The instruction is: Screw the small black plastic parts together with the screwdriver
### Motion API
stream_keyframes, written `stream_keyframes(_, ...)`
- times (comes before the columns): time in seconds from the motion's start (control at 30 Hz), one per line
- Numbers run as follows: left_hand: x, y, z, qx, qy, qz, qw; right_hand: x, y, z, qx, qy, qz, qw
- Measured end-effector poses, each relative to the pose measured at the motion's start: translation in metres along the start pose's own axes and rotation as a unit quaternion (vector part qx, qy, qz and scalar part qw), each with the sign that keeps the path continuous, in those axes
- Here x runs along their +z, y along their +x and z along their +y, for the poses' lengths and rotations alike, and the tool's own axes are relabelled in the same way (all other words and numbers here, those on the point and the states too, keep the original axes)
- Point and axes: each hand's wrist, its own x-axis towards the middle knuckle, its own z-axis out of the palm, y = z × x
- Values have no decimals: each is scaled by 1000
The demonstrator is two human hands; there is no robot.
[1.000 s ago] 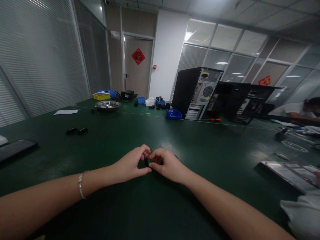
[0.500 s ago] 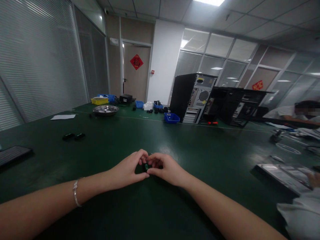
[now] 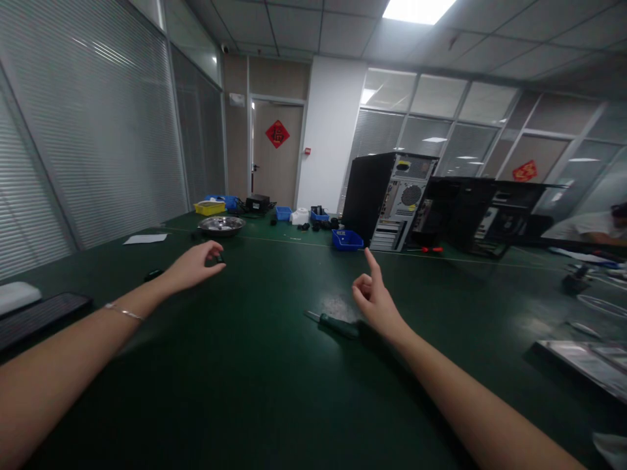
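Note:
My left hand point(image 3: 198, 266) reaches out over the left side of the table, thumb and fingers closed around a small dark part point(image 3: 219, 259). Its exact kind is too small to make out. Another small black piece point(image 3: 153, 275) lies close by, partly hidden behind my left forearm. My right hand point(image 3: 376, 301) hovers at centre right with the index finger stretched out and the other fingers curled; I see nothing in it. Just left of that hand, a screwdriver point(image 3: 337, 326) with a dark green handle rests on the green table point(image 3: 255, 391).
A keyboard point(image 3: 44, 316) and white paper point(image 3: 145, 239) are at left. Farther back stand a metal bowl point(image 3: 221, 226), a blue bin point(image 3: 347, 240) and a computer tower point(image 3: 369, 199). A flat metal panel point(image 3: 582, 362) lies at right, and a person point(image 3: 595, 225) is beyond.
My hands, together at the centre before, have parted: the left moved left and away with the dark part, the right moved right. The screwdriver now shows. The view has shifted slightly.

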Motion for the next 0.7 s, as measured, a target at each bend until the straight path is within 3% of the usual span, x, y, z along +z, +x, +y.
stream_keyframes(0.1, -14, 3, -43, -37, 105, 46, 993, 6, 0, 5, -8, -3, -27, 1000)
stream_keyframes(0.2, -17, -1, -65, -68, 129, 53, 988, 14, -3, 6, -17, -11, -64, 998)
stream_keyframes(0.53, 0, -4, -79, -115, 142, -4, 983, 20, -5, 9, -6, -30, -118, 993)
stream_keyframes(0.7, -16, -5, -74, -129, 166, -10, 978, 16, -4, -1, -12, -77, -141, 987)
